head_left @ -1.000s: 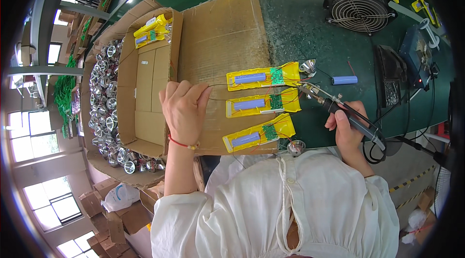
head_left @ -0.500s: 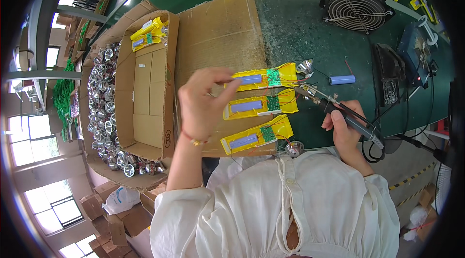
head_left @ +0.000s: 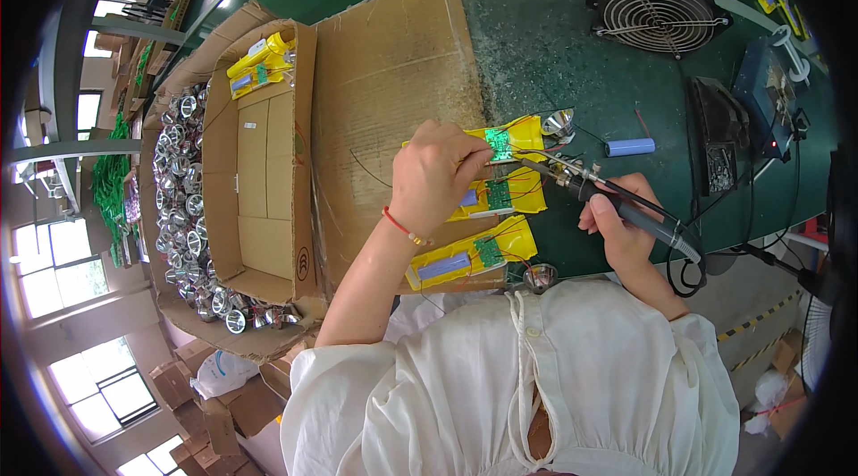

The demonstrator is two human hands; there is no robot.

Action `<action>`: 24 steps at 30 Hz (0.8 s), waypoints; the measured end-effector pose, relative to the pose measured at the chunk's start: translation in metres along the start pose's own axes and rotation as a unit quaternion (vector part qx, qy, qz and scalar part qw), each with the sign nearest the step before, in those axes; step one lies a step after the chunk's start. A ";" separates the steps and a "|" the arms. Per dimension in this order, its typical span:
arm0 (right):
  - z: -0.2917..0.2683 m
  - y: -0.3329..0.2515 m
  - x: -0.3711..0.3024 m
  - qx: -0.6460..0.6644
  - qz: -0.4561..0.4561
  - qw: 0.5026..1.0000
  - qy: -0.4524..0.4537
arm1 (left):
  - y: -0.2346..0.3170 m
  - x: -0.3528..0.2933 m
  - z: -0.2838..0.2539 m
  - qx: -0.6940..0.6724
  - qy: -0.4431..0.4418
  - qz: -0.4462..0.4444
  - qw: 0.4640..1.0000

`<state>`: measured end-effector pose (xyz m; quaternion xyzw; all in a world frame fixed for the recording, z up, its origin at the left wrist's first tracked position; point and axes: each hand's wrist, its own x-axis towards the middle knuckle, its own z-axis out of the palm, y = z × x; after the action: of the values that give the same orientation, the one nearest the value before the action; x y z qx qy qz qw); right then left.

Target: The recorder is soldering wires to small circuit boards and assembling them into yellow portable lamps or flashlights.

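Yellow plastic marks our workpiece: an open, elongated housing [head_left: 534,131], uppermost of three set one below another in front of us. Its right end lies over the dark green worktop [head_left: 572,74], its left part toward the flat brown cardboard sheet [head_left: 384,74]. Its long axis runs roughly left to right, right end slightly raised in our view.

Our bare left hand [head_left: 436,168] is nearer, directly over the left half. Its fingers bend inward at the board's edge; we cannot tell whether a lead is pinched between them. Our right hand [head_left: 620,219] is apart, to the lower right, wrapped around a grey-and-black soldering iron [head_left: 635,210]. The iron slants up and left, its tip end close to the lower right of the small green circuit board [head_left: 497,143]; contact cannot be confirmed. From the right-hand grip, the housing therefore lies up and to the left, with the iron crossing its axis obliquely.

On the visible half of the housing, we note the bright board and thin red and dark wires. A silver, cup-shaped reflector [head_left: 559,123] sits just beyond its right end. Our left hand hides the remainder.
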<state>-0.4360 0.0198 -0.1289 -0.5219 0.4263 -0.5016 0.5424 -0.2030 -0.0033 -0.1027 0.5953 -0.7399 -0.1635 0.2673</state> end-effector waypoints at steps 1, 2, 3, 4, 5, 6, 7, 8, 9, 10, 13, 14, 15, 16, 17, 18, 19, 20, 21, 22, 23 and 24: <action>0.001 0.000 0.001 -0.001 0.002 1.000 0.001 | 0.001 0.000 0.000 0.011 -0.007 -0.001 1.000; 0.002 0.000 0.002 0.001 0.009 1.000 0.004 | 0.002 -0.001 0.000 0.022 -0.014 -0.001 1.000; 0.003 0.000 0.003 0.003 0.016 1.000 0.004 | 0.002 -0.001 0.000 0.021 -0.015 -0.003 1.000; 0.004 0.000 0.003 0.003 0.018 1.000 0.004 | 0.002 -0.001 0.000 0.024 -0.019 -0.008 1.000; 0.004 0.000 0.003 0.000 0.016 1.000 0.001 | 0.003 -0.002 0.000 0.026 -0.023 -0.013 0.999; 0.004 -0.001 0.004 -0.002 0.014 1.000 -0.002 | 0.004 -0.002 0.000 0.024 -0.025 -0.014 0.999; 0.004 -0.001 0.004 -0.002 0.017 1.000 -0.001 | 0.006 -0.001 -0.001 0.027 -0.031 -0.023 0.999; 0.004 -0.002 0.005 0.004 0.028 1.000 -0.006 | 0.007 -0.001 -0.001 0.029 -0.037 -0.033 0.998; 0.004 -0.002 0.004 0.010 0.039 0.999 -0.011 | 0.007 -0.001 -0.001 0.027 -0.039 -0.033 0.998; 0.004 -0.002 0.004 0.009 0.040 0.999 -0.010 | 0.008 0.000 0.000 0.038 -0.035 -0.025 0.998; 0.004 -0.002 0.003 0.011 0.049 0.999 -0.008 | 0.006 0.000 0.001 0.044 -0.031 -0.018 0.998; 0.005 -0.002 0.003 0.012 0.049 0.999 -0.008 | 0.005 0.000 0.001 0.040 -0.030 -0.017 0.999; 0.005 -0.002 0.002 0.013 0.049 0.999 -0.008 | 0.005 0.000 0.001 0.040 -0.031 -0.018 0.999; 0.005 -0.002 0.002 0.012 0.051 0.999 -0.008 | 0.005 0.000 0.001 0.042 -0.035 -0.020 0.998; 0.005 -0.002 0.002 0.012 0.055 0.998 -0.007 | 0.005 0.000 0.001 0.044 -0.040 -0.022 0.998; 0.006 -0.001 0.002 0.012 0.058 0.998 -0.007 | 0.004 0.000 0.001 0.044 -0.040 -0.023 0.998; 0.006 -0.001 0.002 0.012 0.059 0.998 -0.007 | 0.004 0.001 0.001 0.041 -0.042 -0.023 0.998; 0.007 -0.001 0.002 0.012 0.058 0.998 -0.006 | 0.004 0.001 0.001 0.039 -0.044 -0.023 0.998; 0.007 0.000 0.002 0.012 0.057 0.998 -0.005 | 0.004 0.001 0.001 0.039 -0.044 -0.023 0.998; 0.007 0.000 0.002 0.012 0.057 0.998 -0.005 | 0.005 0.001 0.001 0.040 -0.044 -0.024 0.998; 0.006 0.001 0.003 0.011 0.060 0.998 -0.005 | 0.005 0.001 0.001 0.041 -0.045 -0.025 0.998; 0.006 0.001 0.003 0.010 0.063 0.998 -0.005 | 0.005 0.001 0.001 0.041 -0.045 -0.025 0.998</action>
<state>-0.4293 0.0175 -0.1292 -0.4908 0.4511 -0.4679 0.5803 -0.2073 -0.0032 -0.1005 0.6160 -0.7422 -0.1660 0.2053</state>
